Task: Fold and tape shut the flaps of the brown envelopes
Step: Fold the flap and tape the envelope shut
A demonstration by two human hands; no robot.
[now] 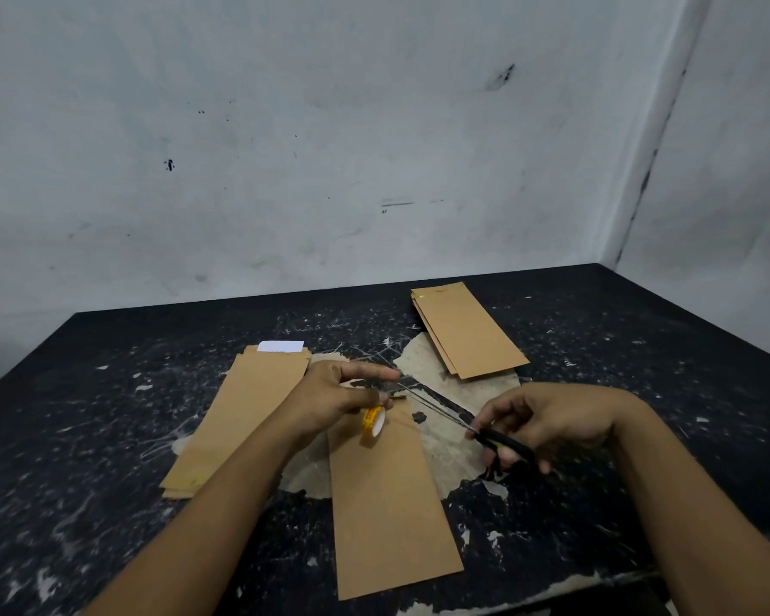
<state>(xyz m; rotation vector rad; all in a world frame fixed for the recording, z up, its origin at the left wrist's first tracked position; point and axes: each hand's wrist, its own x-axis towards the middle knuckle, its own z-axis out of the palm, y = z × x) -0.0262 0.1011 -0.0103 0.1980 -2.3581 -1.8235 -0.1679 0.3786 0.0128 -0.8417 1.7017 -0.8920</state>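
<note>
- The left hand [339, 395] hangs over the middle of the dark, paint-scarred table [107, 437], forefinger stretched out and thumb pinched against the curled fingers; a yellow-and-white tape roll [373, 421] dangles just below them.
- The right hand [539, 420] has its fingers curled through the black handles of the scissors [463, 422], whose thin blades are parted and point towards the left fingertips.
- 1 brown envelope [390, 504] lies flat under both hands, its near end close to the table's front edge.
- A left stack of envelopes [236, 415] lies towards the left edge, a white slip [281, 346] showing at its far end.
- A far stack of envelopes [465, 331] lies near the back edge, right of centre.
</note>
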